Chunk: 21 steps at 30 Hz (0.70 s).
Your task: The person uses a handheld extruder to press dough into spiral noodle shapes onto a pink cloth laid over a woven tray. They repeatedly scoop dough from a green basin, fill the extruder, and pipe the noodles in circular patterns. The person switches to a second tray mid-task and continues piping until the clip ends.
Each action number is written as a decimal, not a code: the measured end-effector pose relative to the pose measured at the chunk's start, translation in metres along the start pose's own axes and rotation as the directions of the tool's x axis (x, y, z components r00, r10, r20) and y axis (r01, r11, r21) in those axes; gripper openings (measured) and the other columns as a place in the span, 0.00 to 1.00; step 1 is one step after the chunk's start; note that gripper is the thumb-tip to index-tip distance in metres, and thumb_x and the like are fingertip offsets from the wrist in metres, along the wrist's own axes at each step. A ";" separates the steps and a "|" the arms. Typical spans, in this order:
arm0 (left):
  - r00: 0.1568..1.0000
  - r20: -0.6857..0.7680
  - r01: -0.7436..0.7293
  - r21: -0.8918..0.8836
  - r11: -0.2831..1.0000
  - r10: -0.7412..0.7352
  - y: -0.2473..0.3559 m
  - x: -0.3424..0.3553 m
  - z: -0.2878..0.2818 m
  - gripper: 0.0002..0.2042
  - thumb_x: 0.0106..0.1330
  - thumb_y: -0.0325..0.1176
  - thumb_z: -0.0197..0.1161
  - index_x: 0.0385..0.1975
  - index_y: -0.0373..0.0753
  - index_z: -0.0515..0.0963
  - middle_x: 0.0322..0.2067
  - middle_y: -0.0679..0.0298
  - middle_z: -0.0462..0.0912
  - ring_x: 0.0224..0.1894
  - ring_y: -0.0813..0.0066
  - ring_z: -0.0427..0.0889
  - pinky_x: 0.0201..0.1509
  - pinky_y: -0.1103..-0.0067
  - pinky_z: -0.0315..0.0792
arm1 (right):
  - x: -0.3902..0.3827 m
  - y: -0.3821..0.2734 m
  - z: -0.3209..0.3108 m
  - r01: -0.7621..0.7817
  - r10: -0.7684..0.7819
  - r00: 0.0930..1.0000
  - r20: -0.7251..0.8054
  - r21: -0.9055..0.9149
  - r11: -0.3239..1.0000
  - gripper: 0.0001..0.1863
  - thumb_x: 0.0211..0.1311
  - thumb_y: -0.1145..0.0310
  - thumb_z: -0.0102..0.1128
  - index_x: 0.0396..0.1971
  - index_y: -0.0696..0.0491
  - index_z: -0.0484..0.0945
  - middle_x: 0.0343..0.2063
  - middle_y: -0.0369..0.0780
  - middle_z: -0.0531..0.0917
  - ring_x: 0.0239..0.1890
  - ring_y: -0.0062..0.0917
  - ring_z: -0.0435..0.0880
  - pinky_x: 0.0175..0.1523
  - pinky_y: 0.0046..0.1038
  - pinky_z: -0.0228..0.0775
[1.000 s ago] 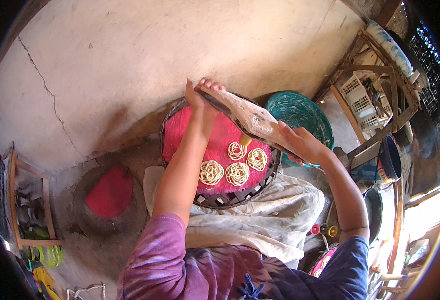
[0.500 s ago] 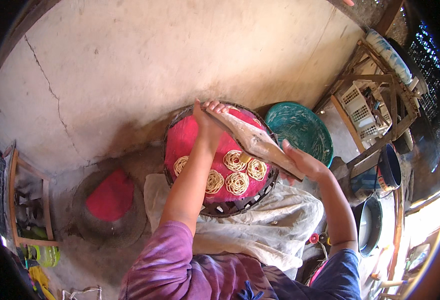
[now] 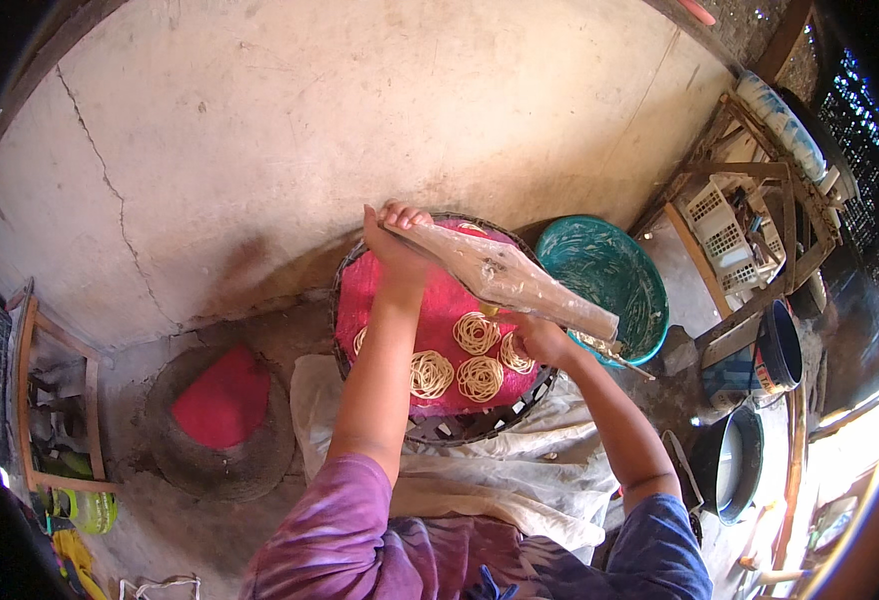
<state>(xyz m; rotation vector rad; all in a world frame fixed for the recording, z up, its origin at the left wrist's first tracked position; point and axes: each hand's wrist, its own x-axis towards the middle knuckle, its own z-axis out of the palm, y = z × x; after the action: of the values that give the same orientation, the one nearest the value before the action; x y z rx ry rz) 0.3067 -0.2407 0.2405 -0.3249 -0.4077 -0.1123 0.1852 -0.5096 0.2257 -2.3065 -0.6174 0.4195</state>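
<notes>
My left hand (image 3: 400, 235) is closed round the far left end of a long pale wooden board (image 3: 510, 270), slanting down to the right. My right hand (image 3: 543, 340) is beneath the board's right half, beside a short yellowish piece (image 3: 489, 309) under the board. Its fingers look curled, but the board partly hides them, and what they hold cannot be made out. Below both hands is a round dark-rimmed tray (image 3: 436, 434) lined with red cloth (image 3: 380, 290). Several pale coiled strand rounds (image 3: 481, 380) lie on the cloth.
A smeared green basin (image 3: 615, 255) stands right of the tray, near the wall (image 3: 310, 130). White cloth (image 3: 360, 475) lies under the tray. At left a red cloth piece (image 3: 222, 400) rests on a round grey base (image 3: 230, 480). Buckets (image 3: 780, 345) and a wooden rack (image 3: 750, 170) are at right.
My right hand has let go of the board's right end and moved left beneath it. The board's right end now reaches over the green basin's edge. My left hand has shifted slightly left.
</notes>
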 end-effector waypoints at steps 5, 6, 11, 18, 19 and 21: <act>0.982 0.154 0.077 0.183 0.980 -0.106 0.019 0.011 0.059 0.22 0.70 0.53 0.45 0.16 0.49 0.67 0.15 0.75 0.70 0.17 0.79 0.70 0.32 0.76 0.69 | 0.001 -0.043 -0.037 -0.134 0.089 0.988 0.125 0.415 0.900 0.30 0.72 0.45 0.39 0.58 0.54 0.71 0.35 0.46 0.83 0.31 0.24 0.83 0.31 0.22 0.74; 0.985 0.147 0.049 0.245 0.968 -0.087 0.024 0.011 0.068 0.23 0.71 0.54 0.44 0.16 0.49 0.66 0.14 0.74 0.69 0.17 0.79 0.68 0.32 0.76 0.69 | 0.001 -0.055 -0.046 -0.152 0.052 0.980 0.190 0.565 0.811 0.31 0.72 0.43 0.38 0.56 0.55 0.73 0.34 0.44 0.83 0.30 0.23 0.83 0.29 0.22 0.74; 0.982 -0.156 -0.011 0.519 0.855 0.107 0.032 -0.001 0.067 0.27 0.70 0.62 0.36 0.17 0.47 0.62 0.14 0.71 0.61 0.18 0.75 0.64 0.30 0.73 0.63 | 0.002 -0.109 -0.057 -0.452 0.397 0.888 0.232 0.274 0.849 0.41 0.70 0.35 0.24 0.37 0.57 0.80 0.18 0.40 0.78 0.16 0.22 0.77 0.21 0.26 0.69; 0.962 -0.217 -0.035 0.508 0.861 0.167 0.056 -0.006 0.062 0.26 0.70 0.60 0.33 0.16 0.48 0.60 0.13 0.72 0.60 0.17 0.75 0.60 0.28 0.74 0.60 | 0.019 -0.140 -0.034 -0.481 0.480 0.876 0.045 0.130 0.867 0.42 0.69 0.34 0.31 0.26 0.61 0.80 0.12 0.41 0.73 0.16 0.27 0.77 0.24 0.30 0.70; 0.963 -0.212 -0.046 0.480 0.876 0.166 0.057 -0.006 0.065 0.26 0.70 0.59 0.33 0.16 0.48 0.60 0.13 0.72 0.59 0.16 0.76 0.59 0.27 0.74 0.59 | 0.017 -0.144 -0.036 -0.485 0.483 0.874 0.048 0.128 0.865 0.42 0.69 0.35 0.31 0.26 0.61 0.80 0.12 0.41 0.74 0.16 0.27 0.77 0.23 0.30 0.70; 0.917 -0.345 -0.011 0.482 0.876 0.201 0.052 -0.007 0.069 0.24 0.70 0.57 0.33 0.17 0.49 0.60 0.12 0.74 0.58 0.15 0.78 0.59 0.27 0.76 0.60 | 0.010 -0.151 -0.044 -0.391 0.392 0.920 0.010 0.069 0.918 0.41 0.70 0.36 0.33 0.24 0.59 0.80 0.10 0.38 0.73 0.13 0.23 0.74 0.19 0.27 0.67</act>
<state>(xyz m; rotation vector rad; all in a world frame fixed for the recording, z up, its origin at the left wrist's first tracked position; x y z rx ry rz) 0.2835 -0.1684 0.2828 0.1633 -0.0125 0.0375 0.1668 -0.4320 0.3614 -2.3607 -0.1277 0.6122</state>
